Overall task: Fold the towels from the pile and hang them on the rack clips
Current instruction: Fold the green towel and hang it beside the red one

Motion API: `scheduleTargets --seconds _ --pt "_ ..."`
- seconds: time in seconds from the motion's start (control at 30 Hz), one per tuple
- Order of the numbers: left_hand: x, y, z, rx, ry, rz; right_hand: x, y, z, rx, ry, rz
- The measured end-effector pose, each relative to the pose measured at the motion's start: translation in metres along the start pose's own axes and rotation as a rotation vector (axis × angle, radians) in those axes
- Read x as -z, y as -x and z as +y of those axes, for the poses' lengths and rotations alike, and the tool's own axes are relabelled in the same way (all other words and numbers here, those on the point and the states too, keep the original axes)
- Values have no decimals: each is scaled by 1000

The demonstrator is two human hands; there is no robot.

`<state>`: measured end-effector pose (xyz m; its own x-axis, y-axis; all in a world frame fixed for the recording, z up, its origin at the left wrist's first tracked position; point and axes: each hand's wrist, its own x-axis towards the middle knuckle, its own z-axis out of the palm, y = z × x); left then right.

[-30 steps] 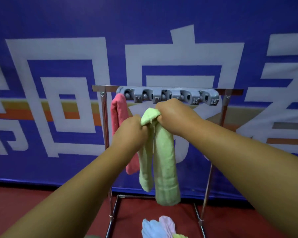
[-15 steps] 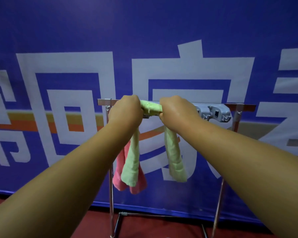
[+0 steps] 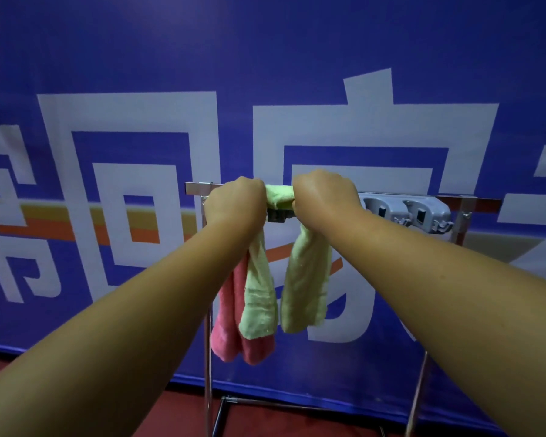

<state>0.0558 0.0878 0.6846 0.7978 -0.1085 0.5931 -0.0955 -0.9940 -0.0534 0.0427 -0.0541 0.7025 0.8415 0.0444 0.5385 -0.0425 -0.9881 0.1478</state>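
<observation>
Left hand (image 3: pixel 234 201) and right hand (image 3: pixel 323 200) both grip a bunched pale-green terry towel (image 3: pixel 279 197), its two ends hanging at the grey plastic clip rack (image 3: pixel 423 212).

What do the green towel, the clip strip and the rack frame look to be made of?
Green towel: soft looped terry cloth, matte, fuzzy and limp. Clip strip: grey moulded plastic, probably, with a dull sheen. Rack frame: shiny metal tubing, likely chromed steel.

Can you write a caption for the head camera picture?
Both hands press a green towel onto the rack clips beside a pink towel.
</observation>
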Motion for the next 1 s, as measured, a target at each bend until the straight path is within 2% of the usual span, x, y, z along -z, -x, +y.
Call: scheduleTargets --seconds 0.1,0.23,0.43,0.57,0.7,0.8,0.87,0.93,1.0 --pt "-12 9 4 -27 -71 -107 -15 10 4 90 60 -17" --pt "-30 4 8 60 -20 -312 -30 25 5 173 115 17" --pt "-37 -13 8 119 120 -437 -17 18 -10 71 70 -109" --pt "-41 -15 6 219 316 -449 -18 16 -10 49 -21 -115" --pt "-59 18 3 206 439 -127 -16 15 -9 28 -111 -153" --pt "-69 37 3 154 443 -135 -20 16 -12 38 -202 -198" --pt "-73 42 5 146 509 -142 -29 20 -13 33 -159 -200" --pt "-81 52 7 159 586 -146 -40 28 -11 32 -121 -121" --pt "-92 59 8 179 674 -181 -51 36 -8 2 -198 -83"
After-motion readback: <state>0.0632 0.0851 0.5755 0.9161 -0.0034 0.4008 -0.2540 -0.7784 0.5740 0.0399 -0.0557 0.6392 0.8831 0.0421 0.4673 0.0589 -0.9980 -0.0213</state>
